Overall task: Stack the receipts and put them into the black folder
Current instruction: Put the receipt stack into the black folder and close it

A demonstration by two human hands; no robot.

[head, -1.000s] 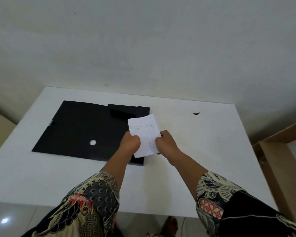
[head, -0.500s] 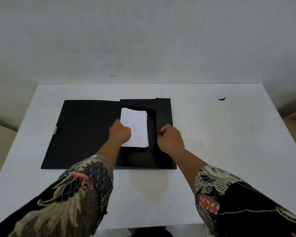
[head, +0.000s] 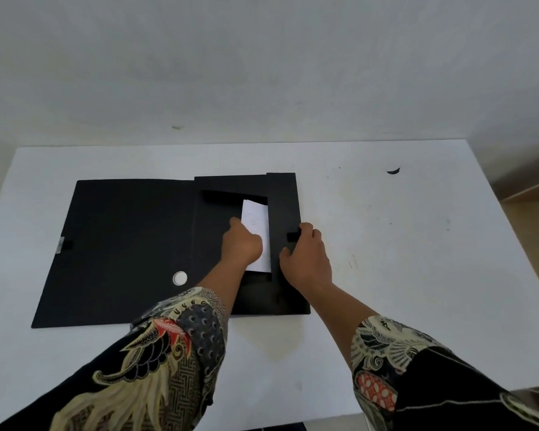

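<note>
Receipts (head: 255,227) lie stacked inside the open black folder (head: 131,244) on the white table (head: 402,259), long axis running near to far, right edge tucked under the side flap (head: 282,209). Left hand (head: 241,244) presses down on them, fingers curled; right hand (head: 307,258) pinches that flap. Risk: if the flap drops crooked, it could crease the paper's edge.

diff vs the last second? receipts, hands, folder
The white receipt stack went from held up in both hands to lying inside the open black folder, now partly tucked under its right-side flap. The right hand let go of the receipts and took hold of that flap; the left hand presses the stack down. The folder stays open on the white table.
</note>
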